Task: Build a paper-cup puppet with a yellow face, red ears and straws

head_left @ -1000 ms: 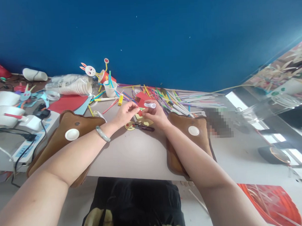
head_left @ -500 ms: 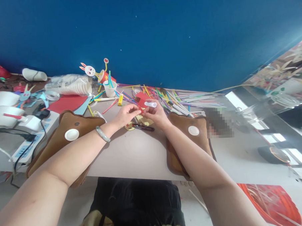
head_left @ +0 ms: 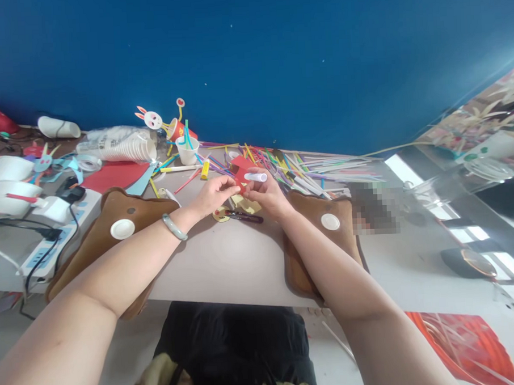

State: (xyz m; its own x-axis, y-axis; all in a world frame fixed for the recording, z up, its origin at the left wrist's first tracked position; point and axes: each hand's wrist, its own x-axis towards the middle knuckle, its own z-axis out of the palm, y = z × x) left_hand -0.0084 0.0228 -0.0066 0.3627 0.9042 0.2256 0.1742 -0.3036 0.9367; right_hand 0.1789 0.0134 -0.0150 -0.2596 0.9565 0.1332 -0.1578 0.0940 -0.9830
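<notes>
Red bit (head_left: pixel 241 188), head view: pinched btwn fingertips of both hands, front-right of the white cup (head_left: pixel 188 155). L hand (head_left: pixel 212 195) has thumb + finger closed on one side, R hand (head_left: pixel 271 196) on the other, tips almost meeting. White tube (head_left: pixel 256 177) lies across R hand too; can't tell if gripped or just tucked. Red sheet (head_left: pixel 242 165) shows just past the fingers, R of white cup; can't tell if joined to the bit.

Done, by the look of it: rabbit (head_left: pixel 153 120) w/ red cup (head_left: pixel 178 129), back-left of white cup, heart disc (head_left: pixel 180 103) up on a stalk. Yellow face (head_left: pixel 220 214), front-right of white cup on the counter (head_left: pixel 218 268), is prob. cut + drawn but loose. Yellow scraps (head_left: pixel 249 206) + dark tool (head_left: pixel 246 217) lie same side.

Not done: bit isn't fixed to either cup; white cup shows upright straws (head_left: pixel 187 133), no face visible. Whether bit's fully shaped or glued: too small, fingers hide most. Loose straws (head_left: pixel 312 184) well R of white cup look unused.
</notes>
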